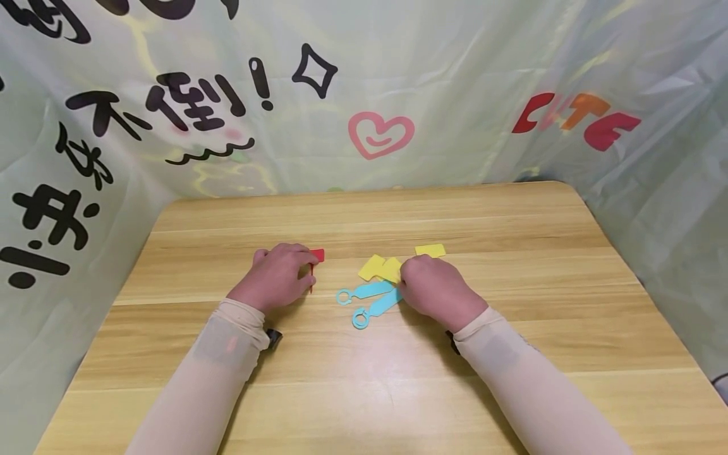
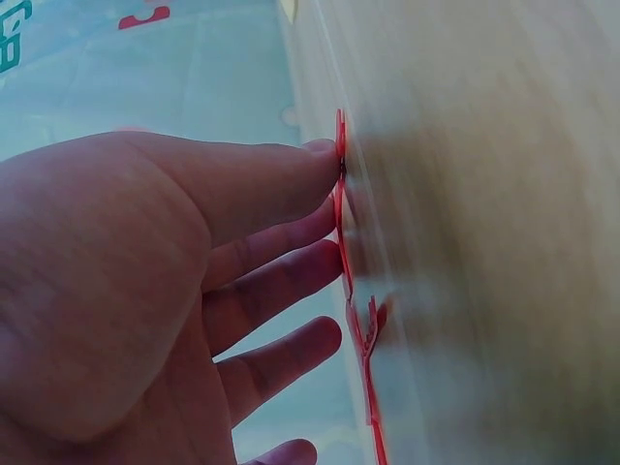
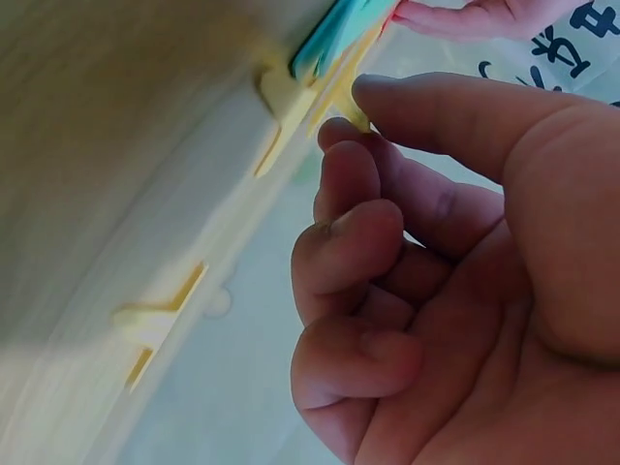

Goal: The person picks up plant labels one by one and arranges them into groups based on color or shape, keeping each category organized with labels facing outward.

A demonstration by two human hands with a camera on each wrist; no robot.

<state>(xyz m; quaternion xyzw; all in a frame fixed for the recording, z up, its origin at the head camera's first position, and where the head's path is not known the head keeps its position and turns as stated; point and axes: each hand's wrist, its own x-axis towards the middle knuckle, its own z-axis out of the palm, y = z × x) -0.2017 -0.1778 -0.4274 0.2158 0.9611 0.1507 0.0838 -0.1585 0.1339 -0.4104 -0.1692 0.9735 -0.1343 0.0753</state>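
Note:
My left hand (image 1: 279, 277) lies low over the left-centre of the table, its thumb and fingertips touching thin red pieces (image 2: 346, 262). A red flat tab (image 1: 319, 254) shows past the fingers; the rest is under the hand. In the right wrist view, the thumb and index finger of my right hand (image 3: 426, 223) pinch a small yellow piece (image 3: 352, 108), the other fingers curled in. Yellow flat pieces (image 1: 371, 268) lie just left of that hand, and another yellow piece (image 1: 430, 250) lies behind it. Two blue flat tags (image 1: 372, 289) with ring ends lie between the hands.
The wooden table (image 1: 364, 385) has a rounded far right corner. A pale printed curtain (image 1: 455, 76) hangs behind and at both sides, with dark lettering and a pink heart. Both forearms reach in from the near edge.

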